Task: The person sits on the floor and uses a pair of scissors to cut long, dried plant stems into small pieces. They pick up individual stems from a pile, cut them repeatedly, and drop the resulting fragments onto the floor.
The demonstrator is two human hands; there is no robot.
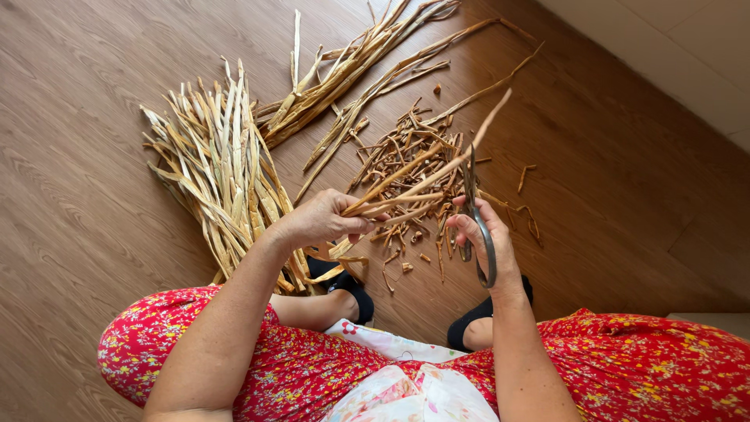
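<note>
Gripping a few dried strips (406, 184), the left hand (316, 221) has its grip closed around their near ends. Right hand (488, 242) closed on scissors (478, 223), blades at the strips. Cut scraps (406, 156) beyond; pale bundle (215, 168) left, on wooden floor (78, 156).

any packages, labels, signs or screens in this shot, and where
None in view: no package, label, sign or screen.
What is there: dried tan plant strips held in the left hand, above the brown wooden floor.
Grey metal scissors in the right hand, blades at the strips.
Pale bundle of dried strips lying on the floor to the left.
Heap of short brown cuttings ahead.
</note>
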